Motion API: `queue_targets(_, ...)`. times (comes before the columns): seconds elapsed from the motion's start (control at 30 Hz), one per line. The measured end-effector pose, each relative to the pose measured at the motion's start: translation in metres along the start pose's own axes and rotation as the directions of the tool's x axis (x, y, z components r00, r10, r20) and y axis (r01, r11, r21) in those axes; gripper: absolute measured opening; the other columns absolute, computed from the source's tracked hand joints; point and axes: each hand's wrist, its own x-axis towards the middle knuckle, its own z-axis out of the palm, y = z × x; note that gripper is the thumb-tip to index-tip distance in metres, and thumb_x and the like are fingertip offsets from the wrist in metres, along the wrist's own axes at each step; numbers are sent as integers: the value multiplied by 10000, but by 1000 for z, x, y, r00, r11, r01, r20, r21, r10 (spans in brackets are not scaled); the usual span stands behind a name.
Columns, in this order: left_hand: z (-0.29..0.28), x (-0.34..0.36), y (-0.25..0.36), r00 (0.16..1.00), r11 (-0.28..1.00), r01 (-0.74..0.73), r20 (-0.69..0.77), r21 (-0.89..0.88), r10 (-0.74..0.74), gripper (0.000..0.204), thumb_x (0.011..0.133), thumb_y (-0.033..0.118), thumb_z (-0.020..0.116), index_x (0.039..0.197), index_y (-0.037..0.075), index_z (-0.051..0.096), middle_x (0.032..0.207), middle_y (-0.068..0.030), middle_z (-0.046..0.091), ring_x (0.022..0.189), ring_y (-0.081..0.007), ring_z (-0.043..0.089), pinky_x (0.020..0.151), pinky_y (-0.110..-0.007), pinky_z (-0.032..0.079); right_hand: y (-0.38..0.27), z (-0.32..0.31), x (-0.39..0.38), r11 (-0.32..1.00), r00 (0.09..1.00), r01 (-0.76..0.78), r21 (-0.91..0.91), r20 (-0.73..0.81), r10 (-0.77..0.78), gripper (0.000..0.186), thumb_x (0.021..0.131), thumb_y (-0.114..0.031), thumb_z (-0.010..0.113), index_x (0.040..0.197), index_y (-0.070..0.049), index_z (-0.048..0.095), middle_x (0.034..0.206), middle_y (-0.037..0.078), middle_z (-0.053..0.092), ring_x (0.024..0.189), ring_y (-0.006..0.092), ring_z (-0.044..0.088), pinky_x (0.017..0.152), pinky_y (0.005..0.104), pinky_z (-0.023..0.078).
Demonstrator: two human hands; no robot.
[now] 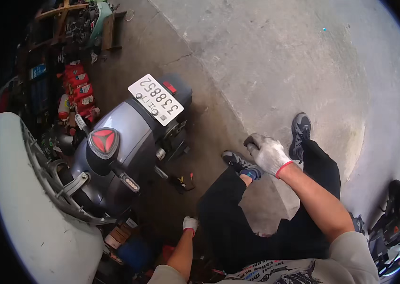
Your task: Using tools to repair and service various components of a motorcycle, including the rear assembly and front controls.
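My right hand [267,152], in a white knitted glove with a red cuff and darkened fingertips, is raised above the floor between my shoes. Its fingers are curled in; whatever they may hold is hidden. Low beside my left knee is my left hand [190,223], in a matching glove. It looks small and closed, with its inner side out of sight. Ahead of it stands the rear of a grey-blue scooter [131,118], with a red triangular tail light [103,142], a white number plate [156,100] and a turn signal [129,182] on a stalk.
Loose wires [181,183] hang or lie beside the scooter. Red bottles [79,87] line the left side, near a wooden stool [111,31]. A pale curved panel [39,199] fills the lower left. Another vehicle [399,213] is at the right edge. My shoe [301,128] rests on concrete.
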Motion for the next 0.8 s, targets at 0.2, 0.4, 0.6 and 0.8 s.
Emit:
queue_targets(0.2, 48, 106, 167, 995, 989, -54, -86, -138, 43, 761, 848, 401, 626, 1475, 95, 320, 1421, -238, 451, 1295, -315, 488, 1053, -363, 423, 18, 2, 83, 816, 893, 421, -396, 337, -298, 244, 878, -238, 568, 1040, -76, 651, 925, 146, 669, 912, 319, 649, 819, 425, 499)
queue_targets(0.4, 91, 182, 289, 979, 926, -155, -177, -343, 98, 723, 849, 391, 617, 1450, 83, 360, 1402, -241, 470, 1289, -319, 492, 1055, -373, 420, 14, 8, 138, 474, 757, 643, -601, 595, -271, 266, 856, -250, 609, 1061, -82, 631, 889, 117, 635, 861, 303, 631, 754, 424, 500)
queue_targets(0.6, 133, 202, 329, 956, 816, -212, -289, -537, 58, 686, 850, 382, 608, 1425, 70, 399, 1383, -244, 488, 1284, -323, 497, 1057, -382, 416, -2, 64, 180, 217, 570, 821, -528, 737, -363, 237, 857, -226, 620, 1041, -78, 642, 911, 128, 650, 859, 330, 639, 765, 427, 500)
queue_targets(0.8, 153, 209, 274, 915, 756, -184, -391, -628, -103, 652, 851, 372, 599, 1399, 58, 438, 1364, -247, 506, 1278, -327, 501, 1059, -392, 412, -6, 115, 194, 147, 542, 840, -521, 801, -255, 223, 861, -196, 619, 1048, -78, 650, 937, 148, 677, 903, 328, 656, 812, 428, 502)
